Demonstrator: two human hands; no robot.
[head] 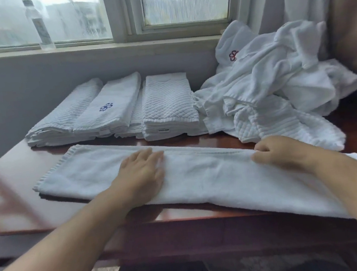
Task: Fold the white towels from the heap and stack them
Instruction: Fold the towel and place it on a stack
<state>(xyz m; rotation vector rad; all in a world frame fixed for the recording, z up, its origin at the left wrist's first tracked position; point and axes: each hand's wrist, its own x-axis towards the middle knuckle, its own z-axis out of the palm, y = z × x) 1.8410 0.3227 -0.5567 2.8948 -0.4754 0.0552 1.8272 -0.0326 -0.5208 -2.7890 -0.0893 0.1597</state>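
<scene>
white towel (200, 177), reddish-brown table (37, 209)

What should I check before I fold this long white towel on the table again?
The long white terry towel lies in a smooth strip on the reddish wooden table: ok.
The left hand presses flat on its middle: ok.
The right hand grips its far edge: ok.
Its right end droops over the table's front edge: not ok.
The stacks of folded white towels sit neat behind: ok.
Hidden layers line up: cannot tell.
</scene>
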